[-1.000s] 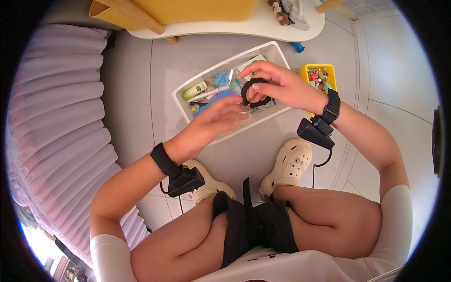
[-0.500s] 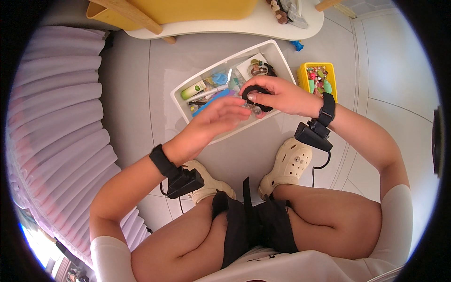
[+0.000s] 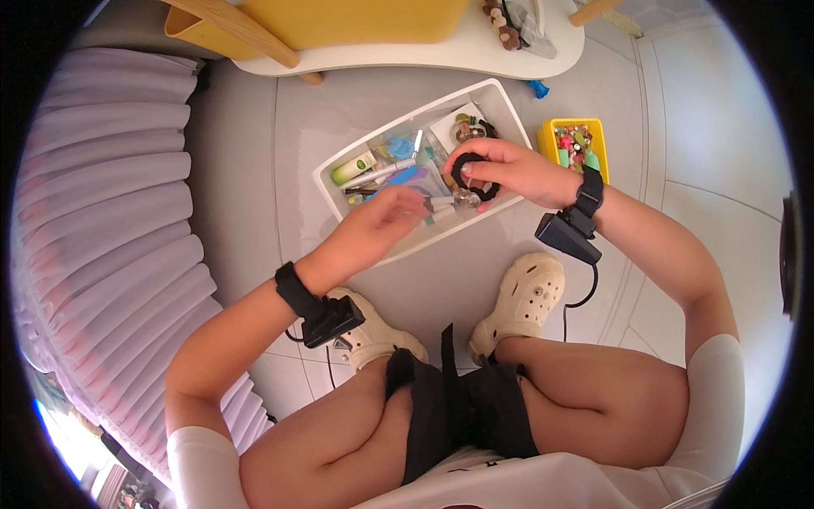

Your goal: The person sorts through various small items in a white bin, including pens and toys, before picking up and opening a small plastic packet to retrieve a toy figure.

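My right hand [image 3: 524, 174] pinches a black hair tie [image 3: 459, 172] between thumb and fingers, and its loop hangs open above the right part of a white bin [image 3: 339, 144]. To the left of it, over the bin's near edge, my left hand [image 3: 386, 219] is empty, its slightly blurred fingers loosely bent and apart from the hair tie. Inside the bin lie a green and white tube [image 3: 353, 169], a light blue item [image 3: 396, 149], a white box [image 3: 449, 124] and clear round pieces [image 3: 465, 198] below the hair tie. My left hand covers the bin's near left part.
A yellow basket [image 3: 603, 148] of small colourful pieces stands right of the bin. Beyond lie a small blue object [image 3: 538, 88] and a white low shelf [image 3: 398, 58] with wooden legs. A pleated lilac curtain [image 3: 119, 204] hangs at left. My cream clogs [image 3: 527, 293] are near the bin.
My left hand has drawn back left from the hair tie, its fingers now more bent. My right hand still holds the hair tie, which now shows as a wider loop.
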Demonstrator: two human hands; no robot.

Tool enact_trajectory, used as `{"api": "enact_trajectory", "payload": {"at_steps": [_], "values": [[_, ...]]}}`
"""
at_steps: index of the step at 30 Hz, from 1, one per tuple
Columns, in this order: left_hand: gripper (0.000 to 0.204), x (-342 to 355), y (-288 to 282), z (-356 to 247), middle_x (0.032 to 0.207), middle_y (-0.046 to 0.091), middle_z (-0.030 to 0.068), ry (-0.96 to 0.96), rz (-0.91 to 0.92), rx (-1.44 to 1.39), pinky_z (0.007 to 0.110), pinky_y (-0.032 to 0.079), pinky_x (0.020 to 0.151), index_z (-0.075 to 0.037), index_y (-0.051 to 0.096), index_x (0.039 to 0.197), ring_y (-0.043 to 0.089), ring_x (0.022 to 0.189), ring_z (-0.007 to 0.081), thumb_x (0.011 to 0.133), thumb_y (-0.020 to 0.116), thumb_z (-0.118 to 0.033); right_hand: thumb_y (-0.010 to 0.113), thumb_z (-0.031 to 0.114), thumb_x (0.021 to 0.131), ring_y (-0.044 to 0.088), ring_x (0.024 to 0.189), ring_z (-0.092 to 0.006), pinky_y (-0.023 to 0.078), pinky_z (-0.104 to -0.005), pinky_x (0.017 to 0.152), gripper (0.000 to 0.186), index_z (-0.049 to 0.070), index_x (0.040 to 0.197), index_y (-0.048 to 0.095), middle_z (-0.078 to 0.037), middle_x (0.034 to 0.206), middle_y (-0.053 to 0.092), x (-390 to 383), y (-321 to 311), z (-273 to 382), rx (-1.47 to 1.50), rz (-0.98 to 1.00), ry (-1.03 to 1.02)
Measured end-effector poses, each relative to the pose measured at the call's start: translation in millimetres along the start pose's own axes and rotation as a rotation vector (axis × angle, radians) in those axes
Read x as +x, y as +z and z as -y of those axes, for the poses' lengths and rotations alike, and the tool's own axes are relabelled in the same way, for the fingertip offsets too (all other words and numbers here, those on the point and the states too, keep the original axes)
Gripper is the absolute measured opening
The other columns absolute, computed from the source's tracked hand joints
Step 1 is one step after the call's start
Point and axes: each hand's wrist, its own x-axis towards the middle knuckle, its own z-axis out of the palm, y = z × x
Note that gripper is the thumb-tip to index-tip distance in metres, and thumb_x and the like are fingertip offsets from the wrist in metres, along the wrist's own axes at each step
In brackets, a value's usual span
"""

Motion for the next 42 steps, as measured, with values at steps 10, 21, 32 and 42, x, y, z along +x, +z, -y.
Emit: {"api": "enact_trajectory", "payload": {"at_steps": [10,21,32,42], "values": [[0.028,-0.6,-19.4,20.2,0.111,0.062,0.0125,0.195,-0.117,0.805,0.038,0.048,0.09,-0.005,0.055,0.114,0.06,0.102,0.0302,0.087,0.059,-0.011,0.052,0.023,0.095,0.059,0.085,-0.0121,0.053,-0.0311,0.072,0.023,0.013,0.112,0.063,-0.002,0.091,0.061,13.6,-37.3,-17.8,-0.293,-0.017,-0.057],[0.05,-3.1,-26.4,43.4,0.118,0.055,0.0116,0.346,-0.161,1.366,0.039,0.046,0.093,-0.005,0.051,0.124,0.056,0.109,0.0279,0.078,0.069,-0.017,0.058,0.013,0.077,0.065,0.084,-0.0304,0.051,-0.0434,0.076,0.019,0.009,0.093,0.068,-0.01,0.085,0.067,5.1,-41.4,-27.8,-1.63,0.197,-0.153],[0.034,22.0,-33.2,54.5,0.097,0.056,0.0054,0.347,-0.22,1.432,0.038,0.05,0.077,-0.009,0.056,0.108,0.061,0.091,0.0239,0.077,0.067,-0.015,0.056,0.018,0.083,0.063,0.08,-0.033,0.051,-0.0442,0.072,0.017,0.007,0.094,0.063,-0.012,0.083,0.063,32.4,0.0,-25.7,-1.269,-0.143,-0.412],[0.023,3.6,-31.7,4.5,0.09,0.061,-0.0034,0.829,-0.294,1.478,0.032,0.048,0.069,-0.017,0.06,0.092,0.06,0.079,0.0172,0.071,0.067,-0.014,0.063,0.037,0.093,0.066,0.083,-0.0158,0.053,-0.0279,0.074,0.046,-0.002,0.116,0.059,-0.009,0.1,0.068,48.7,11.9,-30.1,-0.263,0.175,0.166]]}}
